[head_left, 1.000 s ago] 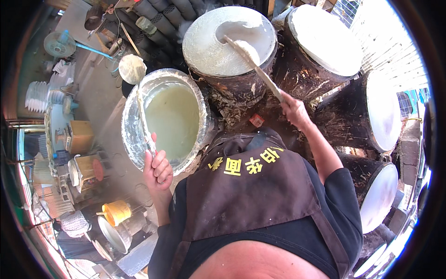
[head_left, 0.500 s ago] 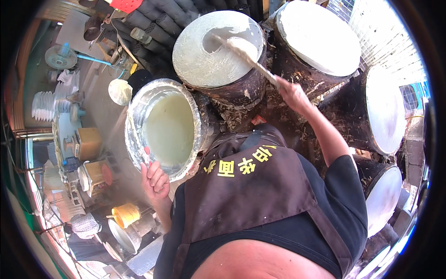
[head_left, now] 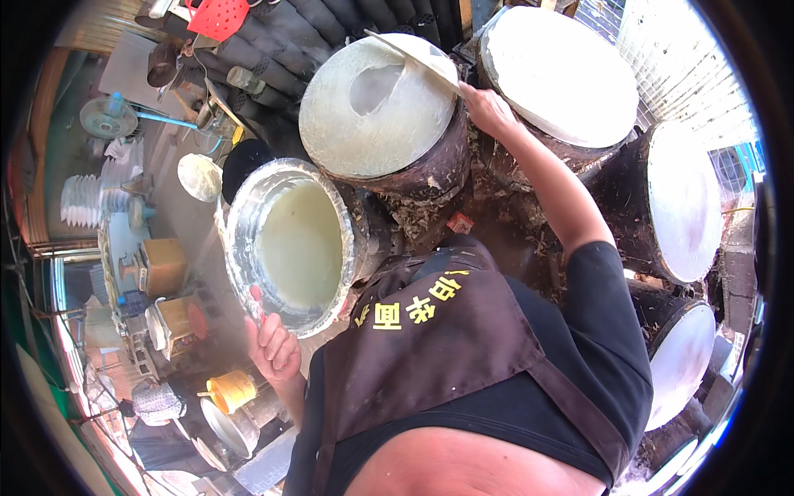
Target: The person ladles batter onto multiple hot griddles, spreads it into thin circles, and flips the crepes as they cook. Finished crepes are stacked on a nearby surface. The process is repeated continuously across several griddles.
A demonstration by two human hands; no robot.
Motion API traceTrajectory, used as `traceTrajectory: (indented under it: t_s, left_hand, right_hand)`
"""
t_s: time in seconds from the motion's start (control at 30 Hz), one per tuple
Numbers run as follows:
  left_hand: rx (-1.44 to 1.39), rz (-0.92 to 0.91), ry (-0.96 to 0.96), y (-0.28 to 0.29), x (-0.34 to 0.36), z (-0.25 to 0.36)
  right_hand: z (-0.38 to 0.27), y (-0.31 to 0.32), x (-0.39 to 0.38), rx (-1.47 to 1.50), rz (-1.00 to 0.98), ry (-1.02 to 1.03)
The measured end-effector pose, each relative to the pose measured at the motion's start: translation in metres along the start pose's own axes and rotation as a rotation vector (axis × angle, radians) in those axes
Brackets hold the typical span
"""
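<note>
My right hand [head_left: 490, 110] is closed round the end of a long flat spreading stick [head_left: 422, 64]. The stick lies across the far right part of a round drum top [head_left: 356, 149] coated with pale batter. A greyish, rounded bare-looking patch shows in that coat. My left hand [head_left: 275, 349] is closed by the near left rim of a metal pot [head_left: 351, 223] of thin, pale green-white batter [head_left: 302, 248]. It appears to grip the handle of a ladle [head_left: 201, 178], whose batter-crusted round bowl stands beyond the pot's left rim. A red piece shows at my fingers.
More drums with white round tops stand to the right, one white-coated drum [head_left: 562, 74] closest to the spread one. Dark cylinders [head_left: 289, 41] and a red basket [head_left: 217, 18] lie behind. A fan [head_left: 109, 116], yellow bucket [head_left: 231, 390] and bowls [head_left: 229, 426] are at left.
The stick has swung from the patch in the middle of the drum top to its far right side; my right hand moved up and left. The coat looks spread more evenly. The view shifted slightly.
</note>
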State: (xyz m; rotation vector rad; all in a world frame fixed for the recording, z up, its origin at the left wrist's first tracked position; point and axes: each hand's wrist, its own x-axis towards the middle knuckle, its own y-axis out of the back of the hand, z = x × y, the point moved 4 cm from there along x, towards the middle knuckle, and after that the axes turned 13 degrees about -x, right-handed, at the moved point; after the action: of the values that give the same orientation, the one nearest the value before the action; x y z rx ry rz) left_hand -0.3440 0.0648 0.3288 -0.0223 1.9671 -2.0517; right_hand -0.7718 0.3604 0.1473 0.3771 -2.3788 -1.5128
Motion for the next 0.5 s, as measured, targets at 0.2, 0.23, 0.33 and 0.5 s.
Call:
traceTrajectory:
  t_s: [0.2, 0.23, 0.33, 0.5]
  left_hand:
    - [-0.026, 0.005, 0.008, 0.001, -0.007, -0.005]
    - [-0.014, 0.021, -0.004, -0.001, -0.010, -0.006]
    - [0.002, 0.038, -0.020, 0.003, -0.017, -0.006]
    - [0.021, 0.004, 0.046, -0.004, -0.004, -0.013]
  right_hand:
    - [-0.043, 0.002, -0.009, 0.133, -0.072, -0.068]
    - [-0.045, 0.000, -0.034, 0.241, -0.013, -0.037]
    - [-0.033, -0.003, -0.104, 0.247, 0.161, -0.115]
    - [-0.027, -0.010, -0.043, 0.093, -0.098, -0.364]
